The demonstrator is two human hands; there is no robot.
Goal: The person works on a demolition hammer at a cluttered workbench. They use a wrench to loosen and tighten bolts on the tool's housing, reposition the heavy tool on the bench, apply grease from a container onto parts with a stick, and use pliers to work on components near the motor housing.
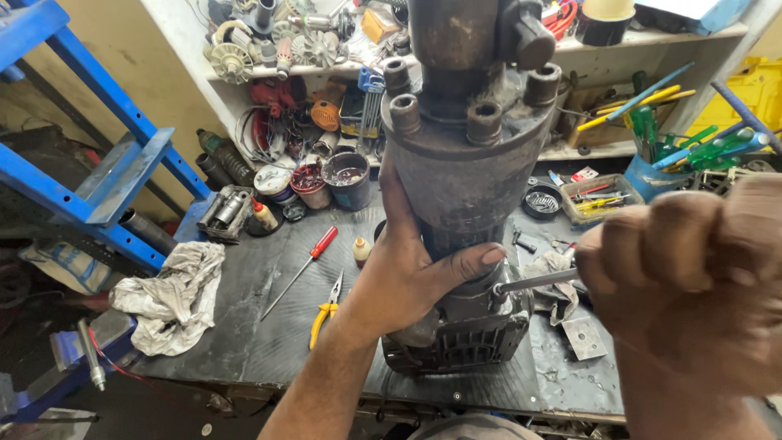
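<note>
Partly hidden, the tool shaft (533,282) vanishes inside right hand (684,261).

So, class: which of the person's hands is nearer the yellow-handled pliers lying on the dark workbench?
Left. The left hand grips the upright grey metal motor housing just right of the yellow-handled pliers; the right hand holds a metal tool shaft beyond the housing.

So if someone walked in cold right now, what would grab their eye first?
The tall, grimy grey motor housing standing upright at centre frame, with the left hand wrapped round its lower body. Next, the right hand at the right, fisted on a metal tool shaft that meets the housing's base. Left of them, yellow-handled pliers and a red-handled screwdriver lie on the dark bench.
</note>
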